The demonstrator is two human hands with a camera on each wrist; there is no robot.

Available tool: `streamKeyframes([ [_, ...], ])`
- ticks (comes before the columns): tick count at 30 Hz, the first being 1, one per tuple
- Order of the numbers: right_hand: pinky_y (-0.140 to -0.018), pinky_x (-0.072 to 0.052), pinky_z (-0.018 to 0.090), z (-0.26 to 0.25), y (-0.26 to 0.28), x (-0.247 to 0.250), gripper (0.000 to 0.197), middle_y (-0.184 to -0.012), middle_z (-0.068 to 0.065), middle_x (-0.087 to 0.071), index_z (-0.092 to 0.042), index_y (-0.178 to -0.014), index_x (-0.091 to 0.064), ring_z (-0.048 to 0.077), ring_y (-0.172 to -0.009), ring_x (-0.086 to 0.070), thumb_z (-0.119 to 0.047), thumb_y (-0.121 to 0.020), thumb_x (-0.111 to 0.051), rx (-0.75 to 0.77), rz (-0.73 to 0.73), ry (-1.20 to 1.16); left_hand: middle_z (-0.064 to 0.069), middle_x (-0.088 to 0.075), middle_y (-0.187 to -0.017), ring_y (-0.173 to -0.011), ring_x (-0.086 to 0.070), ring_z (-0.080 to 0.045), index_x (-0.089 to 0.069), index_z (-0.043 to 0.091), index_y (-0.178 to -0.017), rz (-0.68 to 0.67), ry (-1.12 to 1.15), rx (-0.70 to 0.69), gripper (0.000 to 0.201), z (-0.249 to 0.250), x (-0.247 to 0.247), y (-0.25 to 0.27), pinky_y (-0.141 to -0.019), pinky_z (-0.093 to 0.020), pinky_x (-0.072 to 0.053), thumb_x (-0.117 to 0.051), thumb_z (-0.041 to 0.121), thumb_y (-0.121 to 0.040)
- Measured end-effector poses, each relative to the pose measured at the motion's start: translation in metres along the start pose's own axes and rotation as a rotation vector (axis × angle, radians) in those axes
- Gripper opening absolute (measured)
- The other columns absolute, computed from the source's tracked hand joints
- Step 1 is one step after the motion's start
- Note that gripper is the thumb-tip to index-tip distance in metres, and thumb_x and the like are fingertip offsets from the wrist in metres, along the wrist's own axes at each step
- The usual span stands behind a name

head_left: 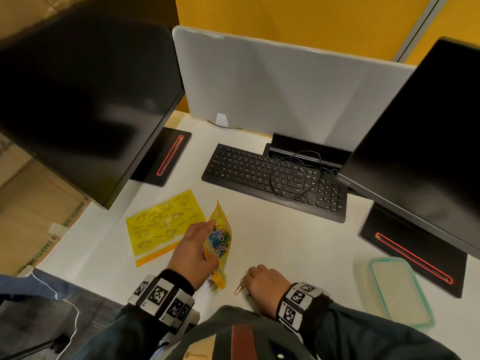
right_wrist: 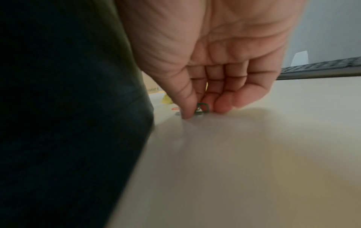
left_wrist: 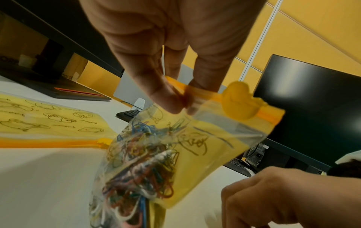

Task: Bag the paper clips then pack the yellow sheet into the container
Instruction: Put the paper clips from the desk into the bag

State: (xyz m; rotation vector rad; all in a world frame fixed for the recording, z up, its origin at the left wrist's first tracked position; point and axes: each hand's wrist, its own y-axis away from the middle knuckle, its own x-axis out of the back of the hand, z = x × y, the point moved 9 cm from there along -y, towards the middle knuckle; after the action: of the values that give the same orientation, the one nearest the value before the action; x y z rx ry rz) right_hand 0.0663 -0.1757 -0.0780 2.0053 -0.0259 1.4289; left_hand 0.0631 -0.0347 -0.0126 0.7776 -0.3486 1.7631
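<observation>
The left hand (head_left: 193, 252) holds a small zip bag (head_left: 219, 241) up off the white table (head_left: 285, 245), its thumb and fingers (left_wrist: 168, 98) pinching the bag's orange top strip beside the yellow duck-shaped slider (left_wrist: 241, 101). The bag is stuffed with coloured paper clips (left_wrist: 140, 166) and hangs tilted above the table. Just left of it, the yellow sheet (head_left: 162, 224) with duck drawings lies flat on the table. The right hand (head_left: 265, 284) is down on the table near the front edge, its thumb and fingers (right_wrist: 187, 106) closed narrowly on a green paper clip (right_wrist: 203, 108); the view is blurred, so a second clip may be caught with it. A red paper clip (head_left: 239, 288) lies loose just left of that hand. The container (head_left: 397, 287), with a teal-rimmed lid on it, sits well to the right, near a monitor base. A black keyboard (head_left: 275, 180) lies farther back.
</observation>
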Motion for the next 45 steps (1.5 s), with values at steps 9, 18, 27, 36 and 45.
streamKeyframes([
  [9, -0.091, -0.037, 0.043, 0.000, 0.004, -0.004, 0.029, -0.120, 0.019, -0.055, -0.002, -0.117, -0.047, 0.036, -0.112, -0.048, -0.008, -0.089, -0.048, 0.007, 0.028, -0.039, 0.000, -0.041, -0.133, -0.061, -0.047, -0.001, -0.039, 0.023, -0.134, -0.004, -0.008, 0.000, 0.073, 0.002, 0.002, 0.000, -0.057, 0.000, -0.038, -0.066, 0.001, -0.069],
  [18, -0.085, -0.045, 0.040, -0.012, -0.016, 0.002, 0.031, -0.109, 0.018, -0.063, -0.004, -0.113, -0.055, 0.036, -0.100, -0.058, -0.003, -0.082, -0.057, 0.176, 0.128, -0.055, -0.001, -0.040, -0.133, -0.070, -0.043, -0.008, -0.039, 0.022, -0.134, -0.008, -0.020, -0.003, 0.072, 0.001, 0.002, 0.000, -0.059, 0.003, -0.035, -0.066, 0.002, -0.070],
  [27, -0.053, -0.046, 0.027, -0.013, -0.022, 0.004, 0.026, -0.083, 0.007, -0.064, -0.012, -0.081, -0.065, 0.023, -0.071, -0.061, -0.017, -0.059, -0.079, 0.136, 0.033, 0.104, -0.003, -0.040, -0.135, -0.097, -0.057, -0.028, -0.040, 0.021, -0.133, -0.008, -0.023, 0.012, 0.072, 0.000, 0.002, -0.001, -0.076, -0.015, -0.040, -0.066, 0.002, -0.069],
  [36, -0.077, -0.043, 0.030, 0.028, -0.005, 0.044, 0.018, -0.099, 0.008, -0.063, -0.010, -0.096, -0.059, 0.025, -0.092, -0.057, -0.003, -0.079, -0.055, -0.118, 0.285, -0.303, -0.001, -0.041, -0.131, -0.066, -0.052, -0.010, -0.041, 0.021, -0.133, -0.005, 0.003, -0.002, 0.073, 0.003, 0.002, -0.001, -0.060, 0.001, -0.037, -0.067, 0.002, -0.068],
  [45, -0.061, -0.045, 0.026, 0.023, -0.012, 0.131, 0.017, -0.067, -0.003, -0.056, -0.019, -0.086, -0.052, 0.014, -0.060, -0.052, -0.009, -0.079, -0.064, -0.139, 0.605, -0.861, -0.006, -0.043, -0.134, -0.099, -0.056, -0.030, -0.038, 0.018, -0.134, -0.041, -0.045, 0.032, 0.071, 0.008, -0.002, -0.004, -0.085, -0.024, -0.044, -0.069, 0.010, -0.071],
])
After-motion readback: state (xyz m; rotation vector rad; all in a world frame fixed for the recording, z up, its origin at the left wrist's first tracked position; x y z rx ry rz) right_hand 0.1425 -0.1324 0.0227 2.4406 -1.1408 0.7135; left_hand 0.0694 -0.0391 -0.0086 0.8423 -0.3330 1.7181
